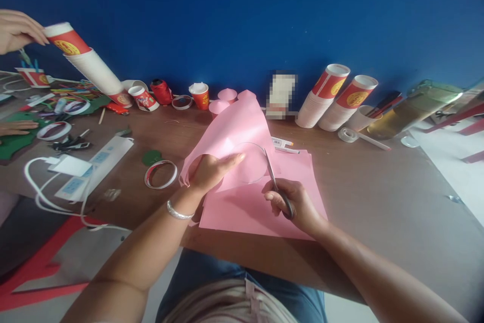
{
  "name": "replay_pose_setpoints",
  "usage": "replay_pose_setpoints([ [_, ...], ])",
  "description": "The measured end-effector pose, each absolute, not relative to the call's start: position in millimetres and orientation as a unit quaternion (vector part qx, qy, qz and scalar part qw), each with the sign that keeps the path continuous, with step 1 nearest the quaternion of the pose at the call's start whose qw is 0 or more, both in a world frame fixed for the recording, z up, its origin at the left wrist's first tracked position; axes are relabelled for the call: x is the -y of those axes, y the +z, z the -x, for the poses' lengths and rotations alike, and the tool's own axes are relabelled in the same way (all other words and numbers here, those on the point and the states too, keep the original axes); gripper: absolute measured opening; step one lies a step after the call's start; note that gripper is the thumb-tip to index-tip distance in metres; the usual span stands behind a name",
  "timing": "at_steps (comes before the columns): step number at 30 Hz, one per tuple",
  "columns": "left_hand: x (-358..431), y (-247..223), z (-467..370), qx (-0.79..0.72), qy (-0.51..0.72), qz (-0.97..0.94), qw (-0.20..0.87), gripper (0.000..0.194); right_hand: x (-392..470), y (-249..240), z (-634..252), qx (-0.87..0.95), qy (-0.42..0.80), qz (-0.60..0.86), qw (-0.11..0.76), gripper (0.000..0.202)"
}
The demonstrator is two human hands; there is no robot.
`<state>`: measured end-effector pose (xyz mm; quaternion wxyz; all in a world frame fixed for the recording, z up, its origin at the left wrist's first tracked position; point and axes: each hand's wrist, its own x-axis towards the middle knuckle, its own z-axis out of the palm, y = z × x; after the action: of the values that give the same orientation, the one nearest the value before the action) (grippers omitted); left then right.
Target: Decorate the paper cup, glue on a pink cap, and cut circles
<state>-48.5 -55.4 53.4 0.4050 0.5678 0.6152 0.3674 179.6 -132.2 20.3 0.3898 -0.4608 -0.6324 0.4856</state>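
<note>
My left hand (214, 171) grips a curved pink sheet (242, 126) at its left part, thumb on top and the other fingers hidden beneath. A thin circle is drawn on this sheet. My right hand (293, 203) holds scissors (273, 172) with dark handles, their blades pointing up at the right edge of the circle. More pink paper (257, 217) lies flat on the table under both hands. Beyond the sheet stand cups with pink pointed tops (227, 95).
Stacked paper cups (321, 96) and a tilted bottle (416, 109) stand at the back right. A tape roll (161, 175) and a power strip (94, 169) lie left. Another person's hand (20, 30) touches a leaning cup stack (94, 71).
</note>
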Motion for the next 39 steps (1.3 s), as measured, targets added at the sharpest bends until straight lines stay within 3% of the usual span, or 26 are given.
replay_pose_setpoints([
  [7,56.6,58.8,44.8,-0.606,0.371,-0.586,0.39,0.032,132.8,22.5,-180.0,0.635,0.485,0.464,0.383,0.052],
  [10,53.3,57.2,46.9,-0.572,0.387,-0.598,0.408,0.028,132.8,24.2,-180.5,0.635,0.494,0.462,0.374,0.051],
  [25,42.3,41.1,58.9,-0.555,0.375,-0.559,0.49,0.042,132.8,26.2,-181.7,0.628,0.514,0.455,0.366,0.055],
  [33,39.3,42.4,62.3,-0.509,0.38,-0.54,0.552,0.034,131.5,27.3,-182.6,0.633,0.519,0.455,0.35,0.056],
  [39,37.6,39.0,65.5,-0.53,0.342,-0.57,0.526,0.039,131.6,26.8,-184.2,0.623,0.537,0.459,0.337,0.056],
])
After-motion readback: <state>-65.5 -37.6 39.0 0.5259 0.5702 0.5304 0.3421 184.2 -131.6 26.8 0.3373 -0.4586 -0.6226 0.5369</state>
